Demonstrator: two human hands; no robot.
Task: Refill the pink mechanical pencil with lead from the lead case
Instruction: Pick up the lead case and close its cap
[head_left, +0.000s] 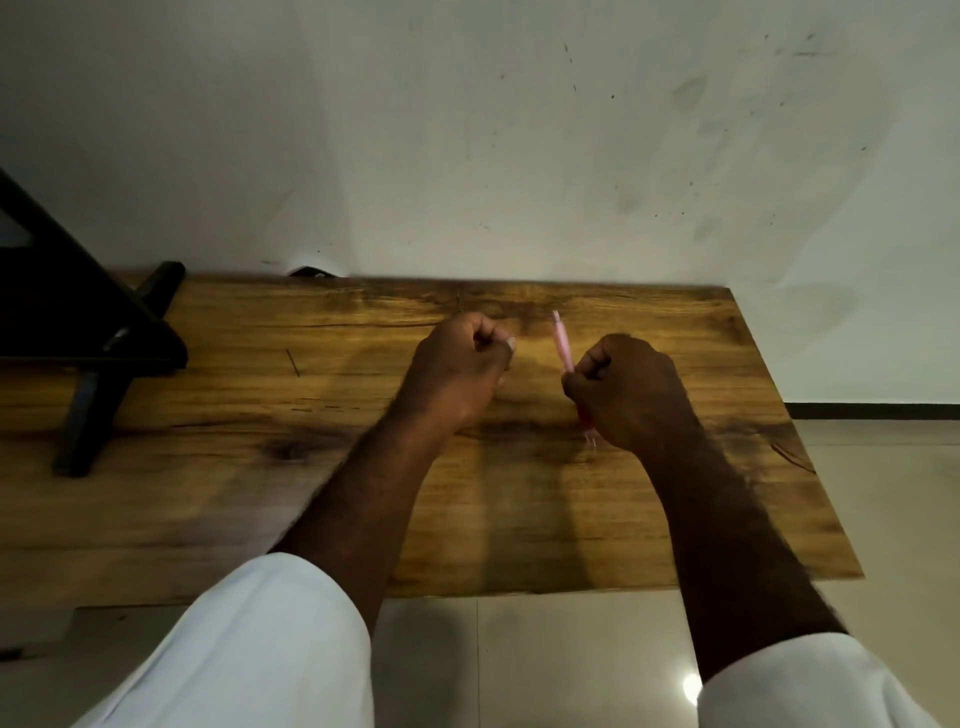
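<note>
the pink mechanical pencil stands nearly upright over the middle of the wooden desk, tilted a little to the left at its top, with its reddish lower part and tip showing below the right hand, which is curled closed around the barrel. the left hand hovers just beside it, apart from the pencil, fingers folded into a loose fist with the thumb pressed on the forefinger; whether it pinches anything i cannot tell. both forearms come from white sleeves, a dark stand sits at the desk's left end, and a thin dark stick lies near it.
</note>
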